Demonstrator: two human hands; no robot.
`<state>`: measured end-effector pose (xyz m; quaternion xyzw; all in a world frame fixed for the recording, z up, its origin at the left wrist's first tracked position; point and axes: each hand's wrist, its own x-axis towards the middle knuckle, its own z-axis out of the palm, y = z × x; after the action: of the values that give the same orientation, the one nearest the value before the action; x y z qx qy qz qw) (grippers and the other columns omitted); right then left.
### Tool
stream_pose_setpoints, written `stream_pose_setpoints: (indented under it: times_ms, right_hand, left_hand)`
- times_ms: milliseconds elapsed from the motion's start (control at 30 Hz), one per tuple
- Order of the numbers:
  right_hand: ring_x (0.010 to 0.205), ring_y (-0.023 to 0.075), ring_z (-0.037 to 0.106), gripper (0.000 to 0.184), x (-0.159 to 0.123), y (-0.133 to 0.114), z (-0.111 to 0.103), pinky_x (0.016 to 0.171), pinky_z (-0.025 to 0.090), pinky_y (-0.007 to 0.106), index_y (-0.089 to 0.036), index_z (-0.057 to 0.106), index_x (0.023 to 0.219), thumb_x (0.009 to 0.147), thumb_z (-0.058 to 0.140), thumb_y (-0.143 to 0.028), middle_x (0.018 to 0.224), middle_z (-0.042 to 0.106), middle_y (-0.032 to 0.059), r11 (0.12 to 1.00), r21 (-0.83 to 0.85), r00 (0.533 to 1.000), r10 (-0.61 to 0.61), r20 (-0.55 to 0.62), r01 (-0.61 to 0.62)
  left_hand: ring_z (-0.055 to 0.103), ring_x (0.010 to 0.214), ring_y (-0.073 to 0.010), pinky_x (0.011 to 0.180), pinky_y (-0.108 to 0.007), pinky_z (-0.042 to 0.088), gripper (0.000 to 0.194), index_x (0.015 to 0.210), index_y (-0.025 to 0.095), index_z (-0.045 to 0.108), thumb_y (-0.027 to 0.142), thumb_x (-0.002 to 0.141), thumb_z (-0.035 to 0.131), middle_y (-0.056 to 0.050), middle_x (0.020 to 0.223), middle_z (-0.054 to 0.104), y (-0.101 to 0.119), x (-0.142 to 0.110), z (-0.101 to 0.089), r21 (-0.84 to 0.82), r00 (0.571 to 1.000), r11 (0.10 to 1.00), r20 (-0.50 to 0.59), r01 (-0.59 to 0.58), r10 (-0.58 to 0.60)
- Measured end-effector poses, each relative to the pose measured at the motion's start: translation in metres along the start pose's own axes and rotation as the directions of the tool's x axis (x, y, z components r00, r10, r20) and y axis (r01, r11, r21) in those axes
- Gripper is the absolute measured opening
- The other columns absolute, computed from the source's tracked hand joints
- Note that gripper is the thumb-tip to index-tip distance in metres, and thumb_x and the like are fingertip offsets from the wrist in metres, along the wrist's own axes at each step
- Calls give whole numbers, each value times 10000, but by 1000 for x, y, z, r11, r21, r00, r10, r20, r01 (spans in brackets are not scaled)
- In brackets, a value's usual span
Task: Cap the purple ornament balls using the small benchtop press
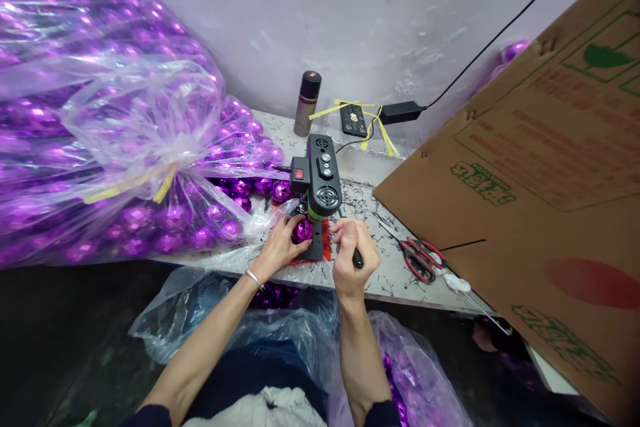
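Note:
My left hand [283, 242] is closed, with thumb and fingers around a shiny purple faceted ball [302, 231]. The ball sits under the head of a small black bench machine [325, 177] that has a red switch and round vents. To the right of the machine, my right hand [356, 255] is wrapped in a fist around a black handle [358, 258]. Only the rounded end of this handle shows below the fist, so I cannot tell whether it is joined to the machine. A red sheet [327, 240] lies partly under the machine's base.
Clear plastic bags of purple balls [165, 220] fill the left side. A large cardboard box [530, 193] leans at right, beside red-and-black scissors [420, 259]. Behind the machine stand a dark bottle [307, 103] and a power adapter [403, 112]. Black scraps litter the white table [385, 283].

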<state>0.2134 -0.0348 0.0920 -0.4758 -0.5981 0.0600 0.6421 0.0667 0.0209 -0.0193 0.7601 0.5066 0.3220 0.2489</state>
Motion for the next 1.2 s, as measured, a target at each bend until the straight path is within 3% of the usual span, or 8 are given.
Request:
stream_pose_setpoints:
  times_ms: [133,300,533,733,867,1033,1200]
  right_hand:
    - [592,104,532,340,0,0,0,577,408,294,-217,580,745,1072,485,-214,735,649,-6,1000,-13,1000,-9,-6,9]
    - [590,109,533,349,-2,0,1,572,409,299,-217,577,734,1070,483,-228,727,646,-2,1000,-29,1000,-2,-10,2]
    - [607,105,552,339,-2,1,1,586,425,287,-213,584,739,1064,489,-198,735,650,-9,1000,6,1000,-9,-15,9]
    - [635,116,589,322,-4,3,0,595,442,290,-212,611,769,1067,490,-209,762,670,5,1000,-16,1000,-3,3,4]
    - [635,108,585,303,-4,4,-1,585,426,281,-214,612,785,1063,493,-187,776,680,2,1000,-14,1000,-18,3,18]
    - [691,131,634,317,-10,10,0,605,443,294,-219,595,766,1056,477,-173,753,663,6,997,-38,998,-65,-10,64]
    - [714,146,666,326,-30,32,6,657,499,314,-229,570,768,1061,436,-186,747,660,2,984,-67,985,-169,-47,165]
  left_hand:
    - [724,1066,-306,975,-477,624,590,1376,197,672,342,839,870,-114,1171,698,-1,2,-8,-4,998,1000,64,25,-25]
    - [725,1105,-313,993,-478,622,598,1384,197,669,356,842,867,-114,1198,705,-3,3,-10,-16,996,997,55,70,-69]
    - [703,1173,-363,1029,-520,601,589,1352,189,698,286,805,893,-137,1196,709,1,14,-1,45,998,999,66,9,-12]
    - [722,1195,-356,1039,-527,592,661,1423,193,627,433,858,872,-140,1276,748,-11,2,20,-94,999,996,-47,-3,-2]
    - [701,1268,-362,1086,-543,559,666,1452,190,603,478,896,832,-162,1355,739,-18,-8,34,-88,990,995,-138,-41,29]
    - [694,1287,-360,1083,-526,556,656,1451,187,603,493,910,813,-167,1371,733,-18,-9,37,-64,989,997,-147,-42,33]
    - [689,1298,-361,1086,-527,550,626,1444,180,598,492,934,782,-177,1380,728,-17,-11,38,-73,988,996,-149,-58,47]
